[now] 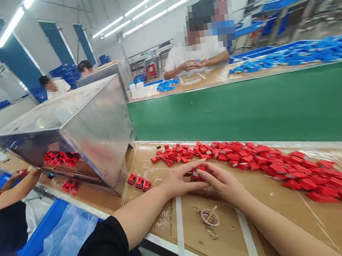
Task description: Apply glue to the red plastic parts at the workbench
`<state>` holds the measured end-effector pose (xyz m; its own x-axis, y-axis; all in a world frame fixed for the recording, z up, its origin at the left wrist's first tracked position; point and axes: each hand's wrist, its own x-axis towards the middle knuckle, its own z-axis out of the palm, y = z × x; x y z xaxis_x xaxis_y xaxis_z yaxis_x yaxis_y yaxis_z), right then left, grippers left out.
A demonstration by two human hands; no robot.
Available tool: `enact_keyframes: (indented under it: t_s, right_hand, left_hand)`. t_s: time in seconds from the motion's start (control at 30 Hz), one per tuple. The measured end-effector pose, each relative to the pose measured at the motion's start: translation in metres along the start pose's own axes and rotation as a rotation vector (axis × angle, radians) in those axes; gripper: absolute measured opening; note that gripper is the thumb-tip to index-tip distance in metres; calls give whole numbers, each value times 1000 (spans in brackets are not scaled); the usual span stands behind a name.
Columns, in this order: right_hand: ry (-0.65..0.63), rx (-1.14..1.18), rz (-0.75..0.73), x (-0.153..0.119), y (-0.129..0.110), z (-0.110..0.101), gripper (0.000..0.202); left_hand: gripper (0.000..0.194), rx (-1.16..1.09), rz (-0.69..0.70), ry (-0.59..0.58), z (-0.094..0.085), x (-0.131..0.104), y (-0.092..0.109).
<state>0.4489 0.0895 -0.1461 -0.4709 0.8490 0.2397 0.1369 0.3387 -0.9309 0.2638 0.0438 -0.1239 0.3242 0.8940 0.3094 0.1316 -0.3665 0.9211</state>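
Observation:
My left hand [180, 180] and my right hand [222, 179] meet over the cardboard-covered bench. A small red plastic piece [197, 173] sits between them, with the fingers of both hands closed around it and partly hiding it. Just beyond my hands stretches a long heap of similar red pieces [255, 157]. To the left of my left forearm, several red pieces with dark insides [139, 182] stand in a short row. Below my hands is a small round cup [210, 217] with a thin stick in it, on a cardboard sheet [199, 236] with white tape strips.
A metal hood [96, 129] stands at left, with red pieces [61, 158] under it and a co-worker's arm [16, 190] beside it. A green divider [243, 108] runs behind the bench. Across it, a person [196, 54] handles blue pieces. A blue crate [27, 255] is lower left.

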Motion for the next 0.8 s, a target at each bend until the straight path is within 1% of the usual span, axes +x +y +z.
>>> enact_keyframes:
  t_s: [0.07, 0.13, 0.23, 0.3, 0.47, 0.53, 0.6, 0.67, 0.73, 0.8]
  right_hand:
    - [42, 27, 14, 0, 5, -1, 52]
    - [71, 46, 26, 1, 9, -2, 51]
    - [36, 58, 39, 1, 9, 0, 53]
    - [8, 71, 41, 0, 8, 4, 56]
    - [24, 151, 53, -4, 10, 13, 62]
    - [-4, 210, 66, -4, 12, 14, 62]
    - [-38, 234, 74, -4, 14, 14, 62]
    - [-48, 222, 61, -4, 15, 13, 61]
    - [-30, 195, 15, -5, 12, 13, 58]
    - [-4, 173, -36, -5, 7, 14, 55]
  left_hand:
    - [94, -44, -92, -68, 2, -3, 7]
    - [95, -68, -136, -88, 4, -4, 11]
    - [88, -93, -158, 4, 10, -4, 10]
    - [88, -121, -177, 52, 14, -4, 5]
    - [96, -202, -237, 56, 17, -2, -6]
    - [98, -239, -235, 65, 15, 0, -9]
    - [96, -277, -220, 80, 13, 1, -11]
    - [88, -291, -203, 91, 12, 1, -10]
    - [77, -265, -152, 92, 12, 3, -9]
    - [73, -237, -100, 88, 12, 5, -9]
